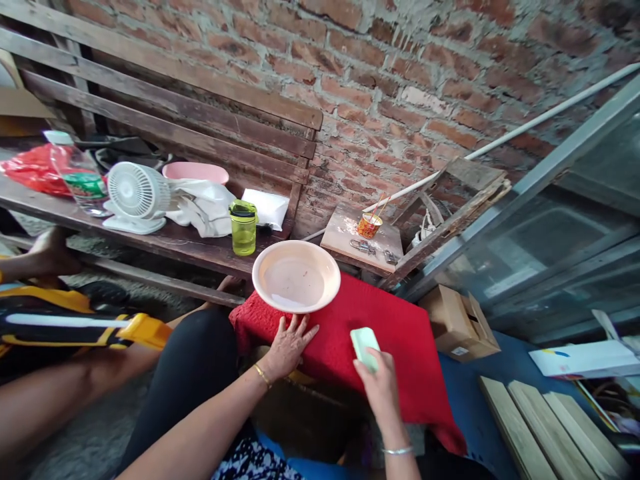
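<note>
A pale pink basin (296,275) with shallow water in it stands at the back left of a red cloth (400,333) spread over a low table. My left hand (289,345) lies on the cloth's front edge with its fingers spread, the tips just below the basin's near side. In my right hand (381,383) is a pale green block, which looks like a bar of soap or a sponge (366,348); thumb and fingers grip its near end above the cloth. The block is apart from the basin, to its right.
On the wooden bench (200,250) stand a green bottle (243,230), a white fan (137,193) and a pink bowl (196,173). A small table (345,233) holds a patterned cup (369,225). A cardboard box (453,323) sits right. Another person's leg (90,380) is at left.
</note>
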A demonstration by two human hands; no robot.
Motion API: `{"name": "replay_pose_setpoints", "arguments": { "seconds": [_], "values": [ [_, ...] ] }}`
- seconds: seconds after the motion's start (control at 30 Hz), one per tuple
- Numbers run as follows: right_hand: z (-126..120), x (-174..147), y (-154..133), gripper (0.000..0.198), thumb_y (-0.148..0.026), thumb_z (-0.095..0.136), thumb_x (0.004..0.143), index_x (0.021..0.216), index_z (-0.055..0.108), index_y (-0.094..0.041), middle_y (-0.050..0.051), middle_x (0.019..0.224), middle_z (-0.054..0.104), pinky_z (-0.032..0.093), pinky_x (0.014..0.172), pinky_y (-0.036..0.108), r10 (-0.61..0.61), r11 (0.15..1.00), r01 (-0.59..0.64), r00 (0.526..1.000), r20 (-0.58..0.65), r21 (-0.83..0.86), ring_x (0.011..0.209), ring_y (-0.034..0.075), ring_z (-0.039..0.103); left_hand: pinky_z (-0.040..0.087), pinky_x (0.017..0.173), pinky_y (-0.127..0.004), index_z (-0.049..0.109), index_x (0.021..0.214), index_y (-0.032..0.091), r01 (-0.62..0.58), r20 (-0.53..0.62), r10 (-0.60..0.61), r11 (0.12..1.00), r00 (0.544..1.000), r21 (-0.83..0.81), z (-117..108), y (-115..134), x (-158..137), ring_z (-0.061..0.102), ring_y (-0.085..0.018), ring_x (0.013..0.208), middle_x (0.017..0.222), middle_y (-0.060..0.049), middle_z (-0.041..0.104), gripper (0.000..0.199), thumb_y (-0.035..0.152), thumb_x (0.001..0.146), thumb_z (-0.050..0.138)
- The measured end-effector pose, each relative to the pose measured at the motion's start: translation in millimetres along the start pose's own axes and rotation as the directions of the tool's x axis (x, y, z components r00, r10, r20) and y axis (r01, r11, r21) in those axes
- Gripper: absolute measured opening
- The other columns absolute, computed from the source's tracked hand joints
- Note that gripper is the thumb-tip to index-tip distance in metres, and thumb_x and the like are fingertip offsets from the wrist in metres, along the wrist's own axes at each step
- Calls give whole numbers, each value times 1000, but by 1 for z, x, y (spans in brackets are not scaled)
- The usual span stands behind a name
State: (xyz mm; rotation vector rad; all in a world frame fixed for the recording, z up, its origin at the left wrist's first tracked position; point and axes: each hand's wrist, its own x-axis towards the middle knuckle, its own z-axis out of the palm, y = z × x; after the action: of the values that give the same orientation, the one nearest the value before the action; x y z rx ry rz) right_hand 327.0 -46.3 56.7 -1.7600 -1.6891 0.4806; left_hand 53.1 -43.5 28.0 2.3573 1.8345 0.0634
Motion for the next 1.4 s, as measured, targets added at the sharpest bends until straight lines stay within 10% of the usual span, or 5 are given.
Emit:
{"name": "replay_pose_setpoints", "arguments": {
  "seconds": [0.13, 0.47, 0.97, 1.1, 1.4],
  "values": [
    [41, -4, -27, 32, -39, 66, 80, 109, 76, -28, 7, 106, 67, 55, 94, 38, -201, 979, 192, 967, 156, 72, 100, 25, 67, 22, 119, -73, 28, 163, 36, -11, -9, 11, 1000, 1000, 6, 5, -1, 1, 24, -48, 154, 170, -15, 27, 102, 28, 77, 82],
    [-43, -4, 86, 65, -76, 47, 84, 107, 74, -22, 11, 91, 67, 53, 86, 44, 111, 956, -190, 940, -323, -225, 94, 31, 63, 23, 117, -74, 34, 162, 32, -18, -11, 19, 997, 1000, 74, 12, 1, 8, 32, -50, 149, 166, -18, 36, 99, 25, 75, 82],
    [-33, -1, 114, 69, -77, 44, 79, 105, 73, -19, 16, 92, 66, 50, 91, 50, 56, 960, -134, 953, -298, -246, 97, 36, 60, 23, 115, -76, 29, 163, 33, -31, -32, 34, 996, 999, 88, 19, -3, 8, 29, -49, 152, 167, -19, 34, 97, 35, 79, 77],
    [-26, 12, 90, 61, -67, 51, 76, 108, 74, -21, 12, 85, 63, 53, 86, 48, 122, 966, -173, 961, -248, -192, 94, 35, 61, 25, 115, -76, 30, 163, 32, -43, -29, 45, 996, 999, 79, 21, -3, 9, 29, -50, 151, 166, -19, 34, 98, 38, 79, 79],
    [50, 27, -16, 38, -36, 62, 78, 113, 75, -29, 7, 109, 67, 55, 96, 38, -244, 967, 252, 960, 136, -45, 104, 26, 67, 28, 115, -76, 30, 163, 32, -39, -63, 47, 992, 997, 118, 30, -2, 9, 32, -50, 149, 167, -19, 33, 92, 39, 84, 77]
  ]
}}
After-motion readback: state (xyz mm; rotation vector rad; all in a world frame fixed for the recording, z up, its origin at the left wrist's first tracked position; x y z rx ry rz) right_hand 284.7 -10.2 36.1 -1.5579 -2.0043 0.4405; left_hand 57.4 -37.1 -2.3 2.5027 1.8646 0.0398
